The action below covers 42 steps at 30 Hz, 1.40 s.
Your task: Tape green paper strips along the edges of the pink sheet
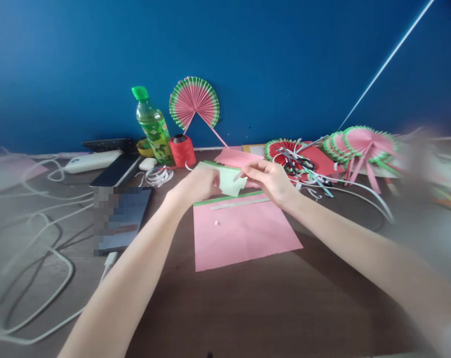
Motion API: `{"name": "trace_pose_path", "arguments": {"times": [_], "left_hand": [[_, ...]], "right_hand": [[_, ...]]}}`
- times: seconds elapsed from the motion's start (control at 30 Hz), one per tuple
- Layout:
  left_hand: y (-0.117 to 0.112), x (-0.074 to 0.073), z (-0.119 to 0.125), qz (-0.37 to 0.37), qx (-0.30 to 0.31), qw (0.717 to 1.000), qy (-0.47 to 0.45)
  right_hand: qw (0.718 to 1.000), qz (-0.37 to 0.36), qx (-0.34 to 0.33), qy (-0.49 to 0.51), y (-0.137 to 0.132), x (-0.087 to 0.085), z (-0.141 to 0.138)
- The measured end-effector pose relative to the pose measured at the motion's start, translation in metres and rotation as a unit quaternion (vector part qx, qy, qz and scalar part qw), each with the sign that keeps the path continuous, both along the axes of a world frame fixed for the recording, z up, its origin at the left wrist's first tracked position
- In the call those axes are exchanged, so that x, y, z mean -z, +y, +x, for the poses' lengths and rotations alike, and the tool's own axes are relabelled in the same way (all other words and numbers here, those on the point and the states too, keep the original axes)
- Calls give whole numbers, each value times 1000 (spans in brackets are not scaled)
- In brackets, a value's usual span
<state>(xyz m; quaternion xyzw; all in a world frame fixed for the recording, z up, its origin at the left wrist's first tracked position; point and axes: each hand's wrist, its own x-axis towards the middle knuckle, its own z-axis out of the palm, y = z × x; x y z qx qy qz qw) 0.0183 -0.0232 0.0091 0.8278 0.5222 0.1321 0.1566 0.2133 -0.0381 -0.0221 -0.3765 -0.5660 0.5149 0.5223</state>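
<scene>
My left hand is closed, fingers curled over the left part of a pale green sheet of paper. What its fingertips grip is hidden. Between thumb and forefinger, my right hand pinches a short, pale, narrow strip over the green sheet's right side. Below both hands lies a pink sheet of paper with a green band along its far edge. A long white strip runs near that band. One tiny white scrap rests on the pink sheet.
A pink and green paper fan leans on the blue wall beside a green bottle and a red thread spool. Scissors lie among paper strips at right, near more fans. A tablet and cables occupy the left.
</scene>
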Motion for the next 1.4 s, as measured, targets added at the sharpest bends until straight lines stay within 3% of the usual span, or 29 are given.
{"name": "trace_pose_path", "arguments": {"times": [0.07,0.17,0.33,0.43,0.6,0.8,0.93,1.1,1.3,1.4], "left_hand": [[-5,3,11,-88,33,995,-12],[-10,6,20,-142,1,990,-9],[-8,0,9,-270,-9,961,59],[-4,-6,2,-307,7,948,85],[-1,-12,4,-269,50,961,32],[-6,-13,10,-276,95,955,-59],[-6,-13,9,-239,95,966,-24],[-3,-9,10,-191,115,974,46],[-10,6,26,-144,152,975,76],[-12,10,30,-126,141,978,89]], "right_hand": [[1000,1,24,-13,-1,-1,0],[998,-13,44,-37,-3,-3,0],[994,-40,63,-84,-8,-2,-5],[991,-48,57,-112,-13,0,-10],[984,-34,59,-165,-23,2,-16],[986,-28,57,-155,-24,5,-16],[982,-26,48,-179,-18,4,-11],[968,6,151,-199,-6,1,-1],[966,-9,90,-242,-4,-2,1],[963,-17,77,-257,-4,-3,2]]}}
